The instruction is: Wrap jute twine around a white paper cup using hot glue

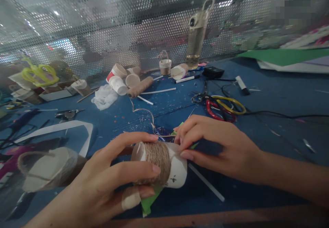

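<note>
My left hand [110, 178] is wrapped round a white paper cup [177, 171] lying on its side, partly wound with brown jute twine [156, 159]. A plaster covers one finger. My right hand [218, 146] pinches the cup's rim and the twine strand at its top. The loose strand [144, 113] runs back over the blue table [269, 101] to a twine roll [140, 87]. A green paper piece [149, 202] lies under the cup.
Several paper cups [119, 80] lie at the back, by a small twine-wrapped cup basket [165, 65] and a bottle [196, 36]. Red and yellow scissors [223, 108], a marker [241, 84], white straws [205, 183] and a twine-wrapped cup [43, 169] lie around. Perforated metal screen [102, 26] stands behind.
</note>
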The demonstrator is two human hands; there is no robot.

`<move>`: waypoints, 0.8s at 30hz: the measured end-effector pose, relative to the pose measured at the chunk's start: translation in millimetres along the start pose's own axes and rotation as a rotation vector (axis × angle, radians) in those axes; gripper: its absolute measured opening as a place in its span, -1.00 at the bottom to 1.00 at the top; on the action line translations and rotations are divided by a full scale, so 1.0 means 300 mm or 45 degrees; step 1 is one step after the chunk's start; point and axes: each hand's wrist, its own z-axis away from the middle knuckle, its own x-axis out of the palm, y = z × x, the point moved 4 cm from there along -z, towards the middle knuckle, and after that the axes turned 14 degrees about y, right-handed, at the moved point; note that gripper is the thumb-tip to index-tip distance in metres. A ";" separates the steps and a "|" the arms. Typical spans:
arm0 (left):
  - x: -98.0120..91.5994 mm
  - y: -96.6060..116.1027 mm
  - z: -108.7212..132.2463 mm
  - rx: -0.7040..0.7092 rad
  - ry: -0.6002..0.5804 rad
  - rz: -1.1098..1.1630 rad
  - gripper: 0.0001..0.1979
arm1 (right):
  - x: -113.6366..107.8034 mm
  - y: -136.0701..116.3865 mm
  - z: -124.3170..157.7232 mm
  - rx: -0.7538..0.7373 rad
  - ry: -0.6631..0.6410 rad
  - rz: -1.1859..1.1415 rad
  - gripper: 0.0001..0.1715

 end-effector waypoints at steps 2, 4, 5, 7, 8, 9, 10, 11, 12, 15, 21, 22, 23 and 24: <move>0.006 0.003 0.000 0.005 -0.002 -0.030 -0.85 | 0.004 -0.004 0.003 -0.013 0.001 0.012 -0.91; 0.013 0.009 0.000 0.031 -0.012 -0.073 -0.86 | 0.007 -0.010 0.004 -0.017 0.003 0.039 -0.90; 0.017 0.012 0.000 0.048 -0.019 -0.101 -0.87 | 0.008 -0.014 0.004 -0.009 0.004 0.053 -0.89; 0.023 0.015 0.003 0.086 -0.030 -0.156 -0.88 | 0.011 -0.021 0.004 0.010 -0.001 0.073 -0.90; 0.026 0.016 0.005 0.103 -0.034 -0.179 -0.88 | 0.012 -0.024 0.004 0.020 -0.005 0.079 -0.90; 0.027 0.016 0.008 0.118 -0.036 -0.199 -0.87 | 0.013 -0.026 0.004 0.026 -0.005 0.081 -0.92; 0.029 0.015 0.011 0.131 -0.040 -0.215 -0.86 | 0.015 -0.028 0.005 0.028 -0.003 0.086 -0.93; 0.029 0.013 0.015 0.140 -0.043 -0.228 -0.84 | 0.016 -0.029 0.006 0.026 -0.002 0.094 -0.93; 0.029 0.012 0.019 0.148 -0.045 -0.240 -0.82 | 0.017 -0.029 0.007 0.020 0.001 0.107 -0.92; 0.030 0.010 0.031 0.164 -0.060 -0.267 -0.78 | 0.020 -0.025 0.011 0.010 0.003 0.152 -0.88; 0.044 0.035 0.036 0.202 0.050 -0.280 -0.76 | 0.024 -0.028 0.015 -0.020 0.040 0.190 -0.88; 0.045 0.038 0.035 0.194 0.075 -0.287 -0.77 | 0.026 -0.029 0.016 -0.034 0.047 0.200 -0.87; 0.043 0.039 0.034 0.179 0.100 -0.294 -0.78 | 0.027 -0.031 0.017 -0.050 0.054 0.208 -0.87; 0.041 0.039 0.034 0.169 0.109 -0.296 -0.80 | 0.028 -0.032 0.018 -0.065 0.058 0.215 -0.86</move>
